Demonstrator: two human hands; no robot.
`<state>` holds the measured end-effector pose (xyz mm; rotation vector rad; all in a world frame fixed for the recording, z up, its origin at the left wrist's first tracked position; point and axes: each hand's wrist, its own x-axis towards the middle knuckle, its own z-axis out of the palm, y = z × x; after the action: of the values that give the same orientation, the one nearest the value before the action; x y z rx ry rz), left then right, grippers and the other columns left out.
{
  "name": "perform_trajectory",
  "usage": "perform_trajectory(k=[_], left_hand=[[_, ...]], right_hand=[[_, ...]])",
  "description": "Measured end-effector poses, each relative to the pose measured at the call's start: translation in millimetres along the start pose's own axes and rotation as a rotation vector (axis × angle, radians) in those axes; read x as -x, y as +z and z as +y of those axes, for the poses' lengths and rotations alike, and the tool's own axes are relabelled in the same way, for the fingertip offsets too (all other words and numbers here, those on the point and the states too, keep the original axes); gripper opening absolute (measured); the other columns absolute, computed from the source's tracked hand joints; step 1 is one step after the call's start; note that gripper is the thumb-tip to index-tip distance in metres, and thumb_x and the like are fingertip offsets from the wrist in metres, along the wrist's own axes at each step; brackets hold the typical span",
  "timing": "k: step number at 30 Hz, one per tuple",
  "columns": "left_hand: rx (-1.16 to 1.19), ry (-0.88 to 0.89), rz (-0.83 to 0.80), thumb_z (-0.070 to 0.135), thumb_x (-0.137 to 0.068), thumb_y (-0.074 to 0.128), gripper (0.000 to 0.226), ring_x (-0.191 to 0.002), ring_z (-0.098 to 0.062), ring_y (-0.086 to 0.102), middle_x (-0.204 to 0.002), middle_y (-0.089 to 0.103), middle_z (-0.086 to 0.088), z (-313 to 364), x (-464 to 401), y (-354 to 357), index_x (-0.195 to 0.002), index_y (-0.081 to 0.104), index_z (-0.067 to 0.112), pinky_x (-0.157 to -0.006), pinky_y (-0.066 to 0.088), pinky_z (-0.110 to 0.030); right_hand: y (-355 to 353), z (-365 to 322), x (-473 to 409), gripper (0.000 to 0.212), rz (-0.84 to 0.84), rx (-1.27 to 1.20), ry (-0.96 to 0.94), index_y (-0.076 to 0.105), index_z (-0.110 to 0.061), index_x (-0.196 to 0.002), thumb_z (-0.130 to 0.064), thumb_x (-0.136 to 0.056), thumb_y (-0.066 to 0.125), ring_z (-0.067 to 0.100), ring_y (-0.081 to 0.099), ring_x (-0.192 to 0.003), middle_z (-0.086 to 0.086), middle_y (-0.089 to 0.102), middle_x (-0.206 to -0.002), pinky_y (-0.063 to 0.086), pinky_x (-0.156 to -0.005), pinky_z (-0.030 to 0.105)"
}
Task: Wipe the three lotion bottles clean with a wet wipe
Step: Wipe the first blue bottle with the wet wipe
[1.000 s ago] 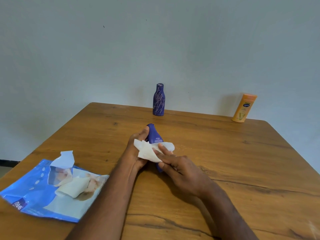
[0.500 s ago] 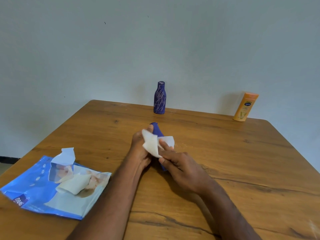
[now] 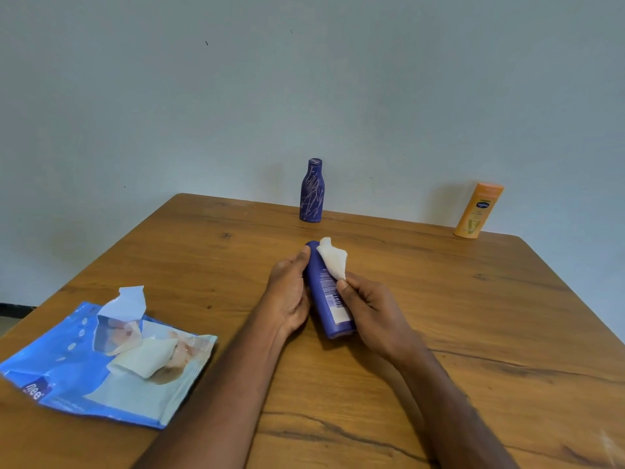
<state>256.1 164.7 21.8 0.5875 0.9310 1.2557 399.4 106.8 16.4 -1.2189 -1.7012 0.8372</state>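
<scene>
The blue bottle (image 3: 326, 292) is down on its side near the middle of the surface (image 3: 439, 316), cap end pointing away, printed back label facing up, and it's getting its wipe now. Left hand (image 3: 287, 296) cups it along the left flank, thumb up near the neck, fingers curled loosely against the side. Right hand (image 3: 372, 309) comes in from the other flank, thumb and fingers pinched closed on the wet wipe (image 3: 333, 260), which stands up in a loose peak over the shoulder of the bottle. To do this well, I'd say flatten that wipe against the plastic rather than dragging a corner, stroke the full length, and let the left hand roll the bottle so every face gets covered. Both forearms reach in low from the near edge, wrists close together. Far back, the scribbled bottle (image 3: 311, 191) and the orange bottle (image 3: 477, 211) stand upright, well apart. The open wipes pack (image 3: 101, 360) lies near left.
</scene>
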Motion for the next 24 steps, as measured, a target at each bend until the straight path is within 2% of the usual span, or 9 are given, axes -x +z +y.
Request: perform_trajectory(k=[2,3,5,7,11,13,16,20,24], left_hand=[[-0.033,-0.008,-0.022,0.02,-0.103,0.054,0.028,-0.084,-0.026,0.071,-0.101,0.071,-0.021,0,0,-1,-0.112,0.067,-0.003,-0.077,0.06,-0.039],[-0.048,-0.008,-0.018,0.018,-0.102,0.055,0.024,-0.079,-0.026,0.07,-0.095,0.07,-0.02,1,-1,-2,-0.106,0.067,-0.002,-0.072,0.059,-0.038],[-0.04,-0.028,0.07,0.021,-0.1,0.058,0.021,-0.071,-0.026,0.066,-0.083,0.065,-0.015,8,-2,-5,-0.097,0.062,0.001,-0.065,0.057,-0.039],[0.002,-0.051,0.164,0.03,-0.1,0.059,0.028,-0.074,-0.029,0.065,-0.087,0.064,-0.016,16,-6,-10,-0.103,0.059,0.002,-0.064,0.056,-0.043],[0.129,0.035,0.195,0.028,-0.101,0.058,0.035,-0.089,-0.029,0.069,-0.112,0.067,-0.021,20,-14,-21,-0.119,0.059,-0.002,-0.078,0.059,-0.051],[0.158,0.035,0.173,0.027,-0.101,0.058,0.036,-0.1,-0.03,0.071,-0.118,0.069,-0.021,17,-15,-20,-0.122,0.059,-0.001,-0.091,0.057,-0.054],[0.044,0.006,0.048,0.027,-0.102,0.055,0.035,-0.098,-0.03,0.071,-0.111,0.071,-0.021,7,-8,-12,-0.121,0.062,-0.003,-0.091,0.058,-0.049],[-0.096,-0.05,-0.184,0.026,-0.103,0.053,0.033,-0.083,-0.022,0.072,-0.094,0.074,-0.014,-1,3,-4,-0.117,0.068,0.001,-0.074,0.058,-0.035],[-0.052,-0.045,-0.195,0.026,-0.103,0.053,0.036,-0.084,-0.023,0.071,-0.097,0.074,-0.015,0,4,-3,-0.122,0.065,-0.002,-0.077,0.058,-0.037]], right_hand=[[0,-5,4,0.023,-0.061,0.098,-0.045,0.068,-0.023,-0.11,-0.03,-0.106,0.047,0.011,0.064,-0.079,-0.002,0.072,-0.106,0.053,-0.071,0.037],[0,-7,6,0.024,-0.122,0.149,-0.07,0.066,-0.027,-0.119,-0.027,-0.106,0.047,-0.001,0.064,-0.095,-0.009,0.067,-0.123,0.053,-0.082,0.03],[0,-10,9,0.032,-0.248,0.228,-0.136,0.059,-0.02,-0.136,-0.02,-0.106,0.047,-0.006,0.04,-0.139,-0.01,0.049,-0.149,0.038,-0.112,0.023],[-2,-10,9,0.034,-0.309,0.242,-0.203,0.059,-0.012,-0.137,-0.017,-0.105,0.048,-0.005,0.023,-0.148,-0.007,0.048,-0.151,0.027,-0.119,0.021],[-11,-6,8,0.04,-0.192,0.169,-0.159,0.058,-0.017,-0.14,-0.028,-0.103,0.048,0.002,0.048,-0.137,-0.006,0.055,-0.146,0.04,-0.114,0.031],[-11,-2,7,0.036,-0.123,0.105,-0.08,0.069,-0.02,-0.125,-0.036,-0.103,0.046,0.014,0.066,-0.112,0.0,0.072,-0.122,0.051,-0.096,0.046],[-5,1,4,0.033,-0.025,-0.045,0.007,0.071,-0.013,-0.104,-0.036,-0.102,0.046,0.023,0.063,-0.084,0.013,0.071,-0.095,0.047,-0.082,0.056],[-2,-2,3,0.027,0.052,-0.219,0.052,0.069,-0.014,-0.111,-0.027,-0.107,0.046,0.033,0.066,-0.084,0.014,0.073,-0.096,0.052,-0.079,0.054],[-2,2,2,0.026,0.043,-0.244,0.028,0.07,-0.017,-0.111,-0.026,-0.106,0.046,0.037,0.066,-0.086,0.011,0.073,-0.096,0.053,-0.078,0.054]])
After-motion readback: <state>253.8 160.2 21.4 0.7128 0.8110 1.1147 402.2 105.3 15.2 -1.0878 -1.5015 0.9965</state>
